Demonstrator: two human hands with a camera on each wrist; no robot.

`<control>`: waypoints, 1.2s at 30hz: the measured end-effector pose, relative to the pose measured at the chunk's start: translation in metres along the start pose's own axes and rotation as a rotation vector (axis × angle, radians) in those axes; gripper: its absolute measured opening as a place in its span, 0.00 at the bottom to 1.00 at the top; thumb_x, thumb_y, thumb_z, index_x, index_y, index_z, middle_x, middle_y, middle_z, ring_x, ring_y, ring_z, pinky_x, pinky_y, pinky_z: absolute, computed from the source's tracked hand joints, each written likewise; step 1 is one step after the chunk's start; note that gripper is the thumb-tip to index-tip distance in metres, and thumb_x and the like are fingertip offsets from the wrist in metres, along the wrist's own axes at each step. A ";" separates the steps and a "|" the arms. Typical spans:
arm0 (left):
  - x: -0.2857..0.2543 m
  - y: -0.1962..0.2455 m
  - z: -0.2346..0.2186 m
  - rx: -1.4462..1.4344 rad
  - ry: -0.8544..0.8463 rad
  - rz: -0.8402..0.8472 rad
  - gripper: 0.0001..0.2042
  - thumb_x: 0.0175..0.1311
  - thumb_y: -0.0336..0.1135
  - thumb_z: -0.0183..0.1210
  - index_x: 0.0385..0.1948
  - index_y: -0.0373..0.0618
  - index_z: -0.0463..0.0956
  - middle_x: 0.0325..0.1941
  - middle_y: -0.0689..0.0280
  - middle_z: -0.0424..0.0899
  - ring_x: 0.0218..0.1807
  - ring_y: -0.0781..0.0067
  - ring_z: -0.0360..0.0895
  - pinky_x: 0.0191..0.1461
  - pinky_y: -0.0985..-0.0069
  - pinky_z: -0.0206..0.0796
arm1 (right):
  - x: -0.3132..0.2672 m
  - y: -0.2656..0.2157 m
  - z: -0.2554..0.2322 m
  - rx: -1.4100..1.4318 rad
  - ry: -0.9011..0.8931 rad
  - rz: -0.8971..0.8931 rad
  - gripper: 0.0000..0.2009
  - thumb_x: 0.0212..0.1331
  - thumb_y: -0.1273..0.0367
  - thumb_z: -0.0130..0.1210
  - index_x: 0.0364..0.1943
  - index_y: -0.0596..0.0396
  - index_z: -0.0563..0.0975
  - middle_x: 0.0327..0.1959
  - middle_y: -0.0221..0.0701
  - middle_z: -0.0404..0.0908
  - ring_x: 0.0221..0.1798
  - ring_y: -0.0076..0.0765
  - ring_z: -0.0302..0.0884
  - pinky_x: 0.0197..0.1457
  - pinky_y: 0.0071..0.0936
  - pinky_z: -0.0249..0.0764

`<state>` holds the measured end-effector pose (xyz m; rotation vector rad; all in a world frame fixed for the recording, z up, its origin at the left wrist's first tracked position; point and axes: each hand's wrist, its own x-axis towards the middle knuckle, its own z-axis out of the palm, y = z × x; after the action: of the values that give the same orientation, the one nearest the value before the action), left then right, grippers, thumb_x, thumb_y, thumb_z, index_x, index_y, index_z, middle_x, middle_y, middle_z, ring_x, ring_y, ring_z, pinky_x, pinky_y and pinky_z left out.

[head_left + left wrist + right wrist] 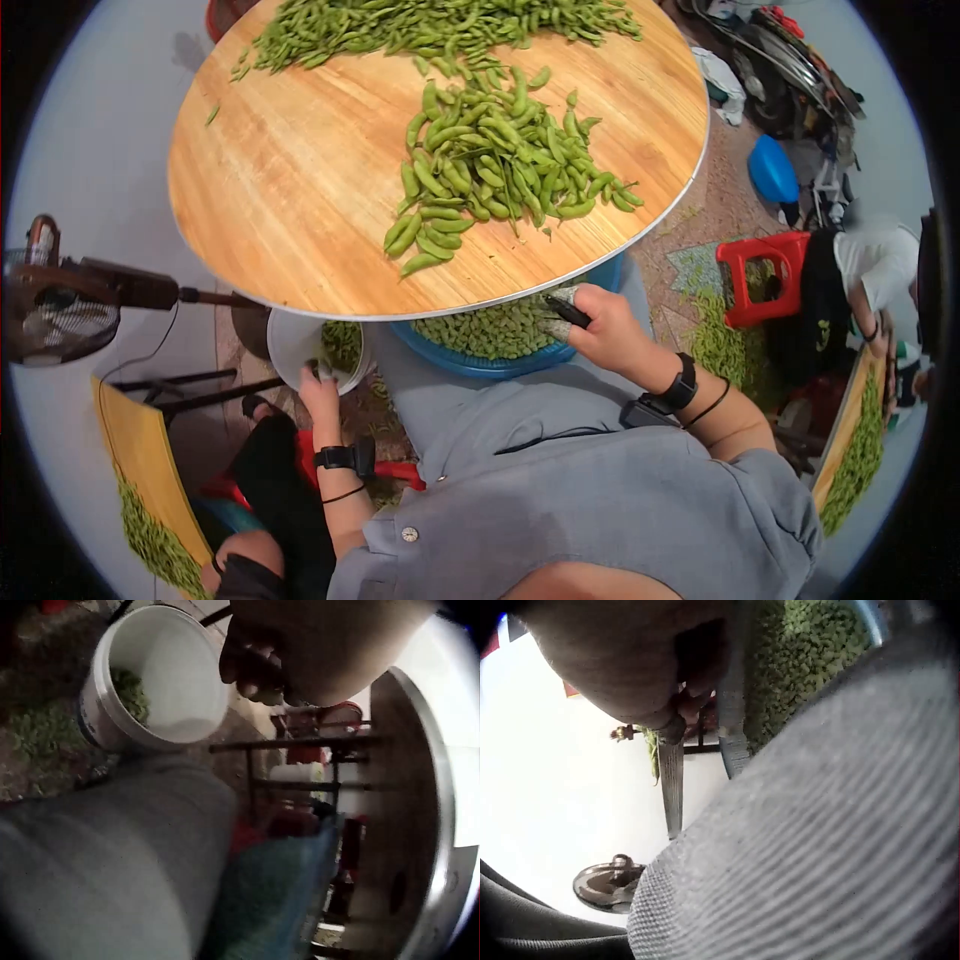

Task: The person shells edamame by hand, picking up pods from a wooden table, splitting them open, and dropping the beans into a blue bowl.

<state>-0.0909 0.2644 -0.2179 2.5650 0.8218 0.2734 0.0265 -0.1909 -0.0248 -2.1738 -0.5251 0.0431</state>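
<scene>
My right hand (612, 332) is over a blue basin (470, 366) of shelled green beans (490, 333) on my lap, close under the table edge. Its thumb and fingers grip a small black object (568, 310), of a kind I cannot tell. Pale coverings wrap some of its fingertips. My left hand (320, 388) hangs at the rim of a white bucket (283, 345), fingers loosely bent, with no held thing showing. Green pods or husks (131, 696) lie inside the bucket.
A round wooden table (290, 200) in front bears a near heap of edamame pods (480, 160) and a far one (430, 25). A brown fan (70, 300) stands left; a red stool (763, 275) and a seated person (875, 255) are right. Pods litter the floor.
</scene>
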 end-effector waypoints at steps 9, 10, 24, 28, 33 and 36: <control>-0.007 -0.075 0.104 0.324 -0.622 -0.022 0.19 0.57 0.48 0.59 0.38 0.39 0.78 0.42 0.47 0.80 0.46 0.43 0.76 0.47 0.54 0.69 | -0.014 -0.030 -0.023 -0.257 -0.135 0.145 0.09 0.48 0.69 0.58 0.24 0.59 0.71 0.22 0.43 0.71 0.27 0.54 0.71 0.31 0.41 0.68; -0.003 -0.070 0.107 0.413 -0.666 -0.087 0.18 0.58 0.48 0.57 0.36 0.39 0.79 0.40 0.48 0.81 0.45 0.45 0.77 0.46 0.56 0.70 | -0.013 -0.035 -0.024 -0.277 -0.135 0.168 0.09 0.49 0.69 0.58 0.24 0.59 0.71 0.22 0.44 0.71 0.27 0.54 0.71 0.30 0.40 0.68; -0.155 -0.095 0.116 0.383 -0.789 0.176 0.09 0.56 0.36 0.54 0.31 0.45 0.81 0.33 0.53 0.83 0.38 0.49 0.80 0.41 0.56 0.73 | 0.060 -0.042 -0.028 -0.286 0.206 0.175 0.13 0.53 0.64 0.59 0.28 0.61 0.73 0.18 0.45 0.72 0.20 0.46 0.72 0.25 0.35 0.68; -0.181 -0.069 0.096 0.190 -0.858 0.177 0.09 0.55 0.33 0.53 0.35 0.45 0.80 0.34 0.49 0.82 0.41 0.46 0.79 0.42 0.56 0.72 | 0.096 -0.031 -0.029 -0.578 0.246 0.197 0.13 0.50 0.63 0.56 0.25 0.63 0.73 0.19 0.48 0.75 0.25 0.56 0.75 0.30 0.44 0.71; -0.129 -0.061 0.065 -0.016 -0.555 0.024 0.12 0.51 0.29 0.54 0.38 0.39 0.77 0.33 0.44 0.80 0.40 0.41 0.77 0.43 0.55 0.68 | 0.104 -0.025 -0.025 -0.581 0.237 0.231 0.14 0.47 0.63 0.56 0.25 0.62 0.73 0.21 0.49 0.76 0.27 0.57 0.76 0.32 0.47 0.72; -0.080 -0.013 0.006 -0.270 -0.264 0.155 0.09 0.56 0.30 0.55 0.36 0.37 0.76 0.30 0.45 0.79 0.37 0.42 0.77 0.40 0.60 0.68 | 0.103 -0.029 -0.023 -0.585 0.191 0.184 0.14 0.46 0.62 0.56 0.26 0.61 0.74 0.23 0.48 0.77 0.29 0.56 0.76 0.34 0.46 0.73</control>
<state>-0.1603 0.2244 -0.2341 2.3465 0.4567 0.0808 0.1152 -0.1538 0.0277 -2.7550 -0.2400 -0.2454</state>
